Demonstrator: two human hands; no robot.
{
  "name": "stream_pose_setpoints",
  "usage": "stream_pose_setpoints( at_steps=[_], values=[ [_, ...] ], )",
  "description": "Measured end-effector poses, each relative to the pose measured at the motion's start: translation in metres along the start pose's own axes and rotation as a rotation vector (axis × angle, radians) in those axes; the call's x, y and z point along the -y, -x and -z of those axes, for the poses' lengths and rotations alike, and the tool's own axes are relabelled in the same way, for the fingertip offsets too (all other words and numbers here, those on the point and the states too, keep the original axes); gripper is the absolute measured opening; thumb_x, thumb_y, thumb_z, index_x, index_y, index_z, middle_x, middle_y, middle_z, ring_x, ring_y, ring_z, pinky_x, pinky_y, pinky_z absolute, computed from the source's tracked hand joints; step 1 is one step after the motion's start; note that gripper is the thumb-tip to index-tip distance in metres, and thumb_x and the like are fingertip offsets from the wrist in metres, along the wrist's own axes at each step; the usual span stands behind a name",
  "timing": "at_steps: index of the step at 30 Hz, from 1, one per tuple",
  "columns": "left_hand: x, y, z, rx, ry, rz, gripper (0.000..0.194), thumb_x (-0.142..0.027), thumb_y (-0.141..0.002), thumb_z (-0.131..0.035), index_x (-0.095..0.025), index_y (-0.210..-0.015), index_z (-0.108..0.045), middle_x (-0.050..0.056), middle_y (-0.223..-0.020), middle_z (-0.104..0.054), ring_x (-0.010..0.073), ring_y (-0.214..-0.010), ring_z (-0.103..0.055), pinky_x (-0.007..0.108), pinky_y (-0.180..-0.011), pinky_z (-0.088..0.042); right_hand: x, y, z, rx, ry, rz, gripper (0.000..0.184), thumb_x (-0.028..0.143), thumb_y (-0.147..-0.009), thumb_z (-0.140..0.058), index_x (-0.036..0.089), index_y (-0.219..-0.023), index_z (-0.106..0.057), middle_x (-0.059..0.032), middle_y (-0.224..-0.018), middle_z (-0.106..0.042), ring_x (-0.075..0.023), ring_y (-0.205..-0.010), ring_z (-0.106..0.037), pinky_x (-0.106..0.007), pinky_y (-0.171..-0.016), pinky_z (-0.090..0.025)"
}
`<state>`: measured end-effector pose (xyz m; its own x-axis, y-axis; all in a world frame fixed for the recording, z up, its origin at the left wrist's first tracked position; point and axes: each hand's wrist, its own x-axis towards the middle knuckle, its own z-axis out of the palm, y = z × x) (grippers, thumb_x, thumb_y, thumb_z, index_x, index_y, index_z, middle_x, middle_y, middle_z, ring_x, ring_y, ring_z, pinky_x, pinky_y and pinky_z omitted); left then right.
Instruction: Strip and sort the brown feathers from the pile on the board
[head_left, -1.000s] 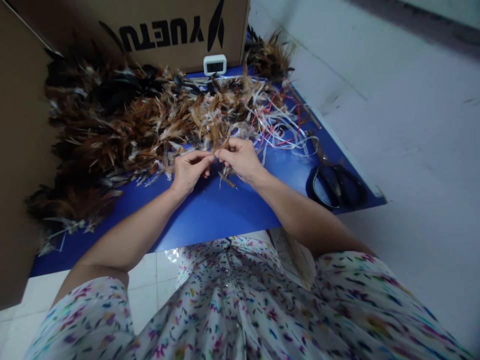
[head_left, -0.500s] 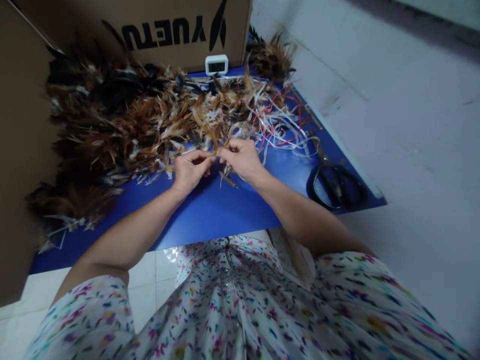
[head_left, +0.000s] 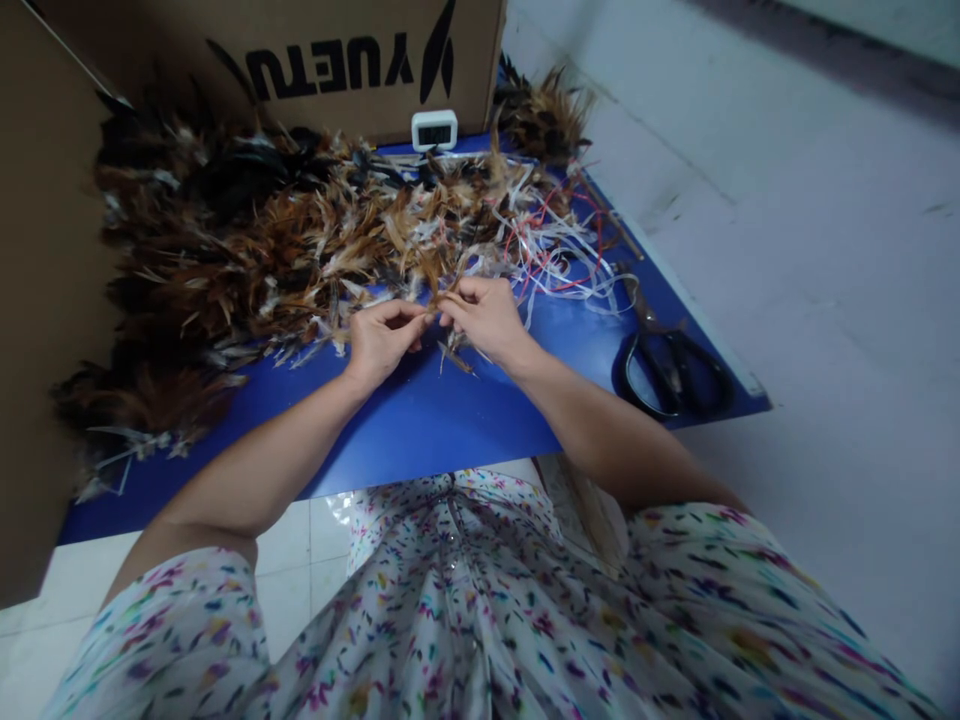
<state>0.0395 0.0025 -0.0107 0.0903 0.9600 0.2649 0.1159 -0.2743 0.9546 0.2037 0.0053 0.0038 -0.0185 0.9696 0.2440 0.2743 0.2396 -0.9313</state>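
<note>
At far left, an upright plain brown cardboard panel point(head_left: 41, 300) beside a smooth blue tabletop point(head_left: 420, 420). Near the front edge, a bushy bundle of dark brown feathers point(head_left: 150, 395) with whitish quill ends; below, pale square floor tiles point(head_left: 285, 575). Further back, a broad heap of brown, black and tan feathers point(head_left: 300, 235), spread across the tabletop before a big brown cardboard box point(head_left: 352, 115) with upside-down black lettering.

Toward the middle, the left hand point(head_left: 386, 340): thumb and forefinger pressed together, grip closed on the lower end of a slim golden-brown feather tuft point(head_left: 433, 285). Lies between both hands, just in front of the heap, and points away from the body. Behind, near the box, a small white rounded digital display point(head_left: 434, 131). At the front, a white garment with multicoloured flecks point(head_left: 450, 620).

Next, the right hand point(head_left: 487, 318), close beside the left: grip likewise closed on the tuft, exact contact too small to tell. Just beneath, some loose brownish feathers point(head_left: 455, 355); cannot tell if held or resting.

Further right, a tangle of white and red strings point(head_left: 555, 255); behind it, a separate bushy brown feather bunch point(head_left: 549, 115). Near the right corner, metal scissors with black looped handles point(head_left: 671, 372).
</note>
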Motion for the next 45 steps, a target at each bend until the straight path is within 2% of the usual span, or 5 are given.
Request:
stream_pose_setpoints(
  at_steps=[10, 19, 31, 37, 45],
  values=[
    [0.0, -0.002, 0.0, -0.04, 0.019, -0.043, 0.011, -0.026, -0.07, -0.08, -0.016, -0.069, -0.073, -0.004, -0.046, -0.06, 0.0065, -0.036, -0.05, 0.017, -0.039, -0.041, 0.022, -0.004, 0.024, 0.166, -0.091, -0.144, 0.03, 0.027, -0.091, -0.06, 0.016, -0.064, -0.067, 0.0003, -0.057, -0.064, -0.0062, -0.046, -0.048, -0.022, -0.048, -0.036],
    [0.008, -0.007, 0.001, -0.079, 0.068, -0.061, 0.015, -0.029, -0.071, -0.081, -0.017, -0.071, -0.073, -0.004, -0.047, -0.06, 0.0071, -0.038, -0.051, 0.018, -0.039, -0.041, 0.023, -0.002, 0.054, 0.489, 0.463, 0.081, 0.011, 0.009, -0.07, -0.067, 0.017, -0.072, -0.074, 0.0021, -0.061, -0.065, -0.0114, -0.061, -0.059, -0.026, -0.065, -0.041],
    [0.008, -0.007, 0.001, -0.068, 0.078, -0.055, 0.022, -0.036, -0.07, -0.085, -0.018, -0.071, -0.074, -0.004, -0.048, -0.062, 0.0069, -0.038, -0.052, 0.018, -0.04, -0.041, 0.021, -0.003, 0.05, 0.526, 0.859, 0.067, 0.018, 0.007, -0.079, -0.059, 0.018, -0.087, -0.071, -0.0073, -0.094, -0.071, -0.0182, -0.079, -0.06, -0.03, -0.07, -0.038],
    [0.008, -0.008, 0.001, -0.071, 0.097, -0.038, 0.023, -0.038, -0.069, -0.085, -0.018, -0.069, -0.073, -0.004, -0.048, -0.062, 0.0065, -0.038, -0.051, 0.018, -0.039, -0.041, 0.013, -0.01, 0.057, 0.341, 0.58, 0.136, 0.012, 0.007, -0.079, -0.06, 0.017, -0.075, -0.064, -0.0043, -0.084, -0.068, -0.0154, -0.076, -0.06, -0.029, -0.075, -0.044],
    [0.011, -0.01, 0.001, -0.069, 0.148, -0.007, 0.021, -0.035, -0.069, -0.084, -0.018, -0.072, -0.072, -0.001, -0.06, -0.07, 0.0066, -0.04, -0.051, 0.02, -0.039, -0.041, 0.014, -0.016, 0.066, 0.17, 0.103, -0.075, 0.013, 0.016, -0.078, -0.072, 0.02, -0.076, -0.06, 0.0023, -0.059, -0.062, -0.0119, -0.055, -0.059, -0.026, -0.054, -0.044]
  ],
)
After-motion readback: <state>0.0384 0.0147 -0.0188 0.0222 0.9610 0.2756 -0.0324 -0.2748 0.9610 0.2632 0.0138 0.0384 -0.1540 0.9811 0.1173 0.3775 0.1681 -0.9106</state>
